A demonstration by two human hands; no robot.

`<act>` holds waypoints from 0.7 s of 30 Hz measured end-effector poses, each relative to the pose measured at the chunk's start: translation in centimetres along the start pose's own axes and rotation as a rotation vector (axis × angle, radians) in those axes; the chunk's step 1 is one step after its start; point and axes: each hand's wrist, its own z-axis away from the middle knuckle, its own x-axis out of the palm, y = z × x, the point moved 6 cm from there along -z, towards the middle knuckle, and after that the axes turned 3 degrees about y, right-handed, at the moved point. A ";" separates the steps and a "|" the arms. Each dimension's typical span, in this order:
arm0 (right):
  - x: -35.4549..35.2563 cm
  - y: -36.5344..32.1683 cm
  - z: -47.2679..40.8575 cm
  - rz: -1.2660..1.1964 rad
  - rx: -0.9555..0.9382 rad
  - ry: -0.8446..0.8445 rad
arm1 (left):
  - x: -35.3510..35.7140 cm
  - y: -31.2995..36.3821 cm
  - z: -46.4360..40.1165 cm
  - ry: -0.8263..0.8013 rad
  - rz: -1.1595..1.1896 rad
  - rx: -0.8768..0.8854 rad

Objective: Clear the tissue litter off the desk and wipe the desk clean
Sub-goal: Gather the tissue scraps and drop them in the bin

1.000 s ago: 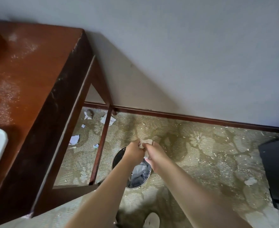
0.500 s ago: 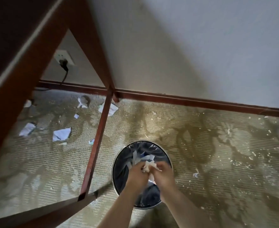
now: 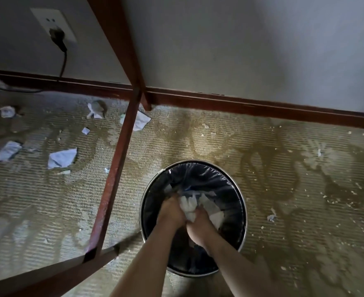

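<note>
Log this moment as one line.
phase: disposal | left hand + right hand: gripping tissue wad | over bin

Both hands meet inside the mouth of a round waste bin (image 3: 244, 213) lined with a dark bag: left hand (image 3: 171, 212) and right hand (image 3: 199, 229) grip a wad of white tissue (image 3: 188, 205) between them. The bin stands on patterned carpet (image 3: 283, 168) near the baseboard, just right of the desk leg (image 3: 117, 159). Torn tissue scraps (image 3: 62, 157) lie scattered on the carpet under the desk; a black plug (image 3: 57, 37) sits in the wall socket.
</note>
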 end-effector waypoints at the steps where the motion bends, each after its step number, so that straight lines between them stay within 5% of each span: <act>1: -0.1 0.0 0.5 -0.028 0.024 0.024 | -0.1 -0.1 0.6 -0.027 -0.020 0.003; 7: -3.3 -2.7 5.7 -0.116 0.093 0.048 | -3.3 0.8 5.8 -0.038 0.065 0.031; 11: -5.2 -5.2 8.2 0.104 0.009 0.040 | -3.9 1.4 7.0 -0.058 0.026 0.127; 21: -1.4 -1.2 1.7 0.192 0.026 0.055 | 4.4 -1.4 1.2 -0.281 -0.129 0.082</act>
